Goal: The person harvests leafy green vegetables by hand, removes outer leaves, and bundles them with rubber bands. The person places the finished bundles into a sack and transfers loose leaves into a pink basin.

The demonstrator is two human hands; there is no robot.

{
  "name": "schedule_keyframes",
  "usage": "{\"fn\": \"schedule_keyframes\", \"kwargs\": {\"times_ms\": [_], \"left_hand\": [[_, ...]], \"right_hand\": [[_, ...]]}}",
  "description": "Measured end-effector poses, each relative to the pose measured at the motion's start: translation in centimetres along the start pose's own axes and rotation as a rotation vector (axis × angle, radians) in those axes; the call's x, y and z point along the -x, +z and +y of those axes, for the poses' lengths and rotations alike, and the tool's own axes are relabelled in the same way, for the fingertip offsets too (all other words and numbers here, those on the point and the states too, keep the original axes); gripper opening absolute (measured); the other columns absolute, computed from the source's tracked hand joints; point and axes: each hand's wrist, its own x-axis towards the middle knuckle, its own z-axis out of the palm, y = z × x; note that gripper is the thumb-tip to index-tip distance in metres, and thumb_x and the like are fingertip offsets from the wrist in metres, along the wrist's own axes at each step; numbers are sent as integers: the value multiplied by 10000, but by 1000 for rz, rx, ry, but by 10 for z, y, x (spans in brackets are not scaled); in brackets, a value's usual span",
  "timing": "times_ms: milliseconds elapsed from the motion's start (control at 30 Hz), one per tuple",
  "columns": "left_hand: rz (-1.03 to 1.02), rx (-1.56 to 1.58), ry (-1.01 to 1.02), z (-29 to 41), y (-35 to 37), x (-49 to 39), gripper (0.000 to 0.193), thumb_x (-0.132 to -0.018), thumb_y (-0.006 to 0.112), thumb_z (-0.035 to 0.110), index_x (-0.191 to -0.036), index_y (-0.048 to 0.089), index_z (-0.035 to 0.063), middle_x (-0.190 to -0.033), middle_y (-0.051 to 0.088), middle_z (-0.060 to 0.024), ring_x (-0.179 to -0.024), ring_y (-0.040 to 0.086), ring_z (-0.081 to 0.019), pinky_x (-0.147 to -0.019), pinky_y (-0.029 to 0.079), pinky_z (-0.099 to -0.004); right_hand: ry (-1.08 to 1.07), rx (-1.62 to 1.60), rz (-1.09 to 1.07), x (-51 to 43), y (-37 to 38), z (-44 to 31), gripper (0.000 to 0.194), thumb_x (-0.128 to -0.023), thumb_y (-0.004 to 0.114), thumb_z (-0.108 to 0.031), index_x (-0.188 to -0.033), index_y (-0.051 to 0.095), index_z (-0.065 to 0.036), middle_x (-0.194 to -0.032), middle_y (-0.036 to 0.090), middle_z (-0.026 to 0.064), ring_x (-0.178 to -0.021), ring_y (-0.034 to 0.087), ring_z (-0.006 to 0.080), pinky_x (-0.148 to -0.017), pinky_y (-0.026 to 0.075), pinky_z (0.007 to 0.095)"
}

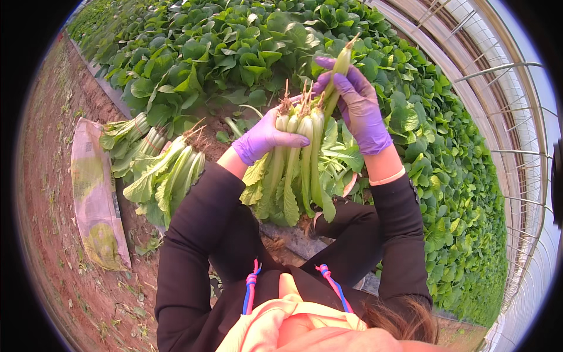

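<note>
My left hand point(272, 136), in a purple glove, grips a bunch of leafy greens point(292, 171) near the root end. The pale stalks and thin brown roots point up and away from me, while the leaves hang down over my lap. My right hand point(360, 105), gloved the same way, pinches one single plant point(342, 66) by its stem, just right of the bunch. That plant tilts to the upper right, with its root tip at the top. Its lower end is hidden behind the bunch and my fingers.
Pulled greens point(171, 169) lie to the left, beside bundles with bands around them point(149, 143). A printed woven sack point(99, 193) lies flat on the bare soil point(57, 211). Dense growing greens point(211, 48) fill the bed ahead and to the right. Greenhouse hoops point(523, 152) curve along the right.
</note>
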Motion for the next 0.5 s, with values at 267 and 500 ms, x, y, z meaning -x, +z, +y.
{"fn": "schedule_keyframes", "kwargs": {"times_ms": [267, 500], "left_hand": [[204, 150, 94, -7, -6, -4, 473, -784, 784, 131, -1212, 612, 25, -1049, 689, -42, -940, 653, -129, -882, 512, -298], [339, 204, 164, -9, 2, -13, 719, -748, 834, 46, -1372, 476, 47, -1215, 631, -43, -1065, 618, -120, -957, 494, -301]], "right_hand": [[-70, 580, 111, 40, 10, 35, 374, -947, 661, -123, -1306, 607, -34, -1163, 663, 60, -999, 615, 113, -910, 490, 252], [-197, 1004, 19, 35, 15, 37, 461, -1029, 513, -181, -1467, 426, -63, -1304, 589, 177, -1188, 588, 290, -981, 454, 322]]}}
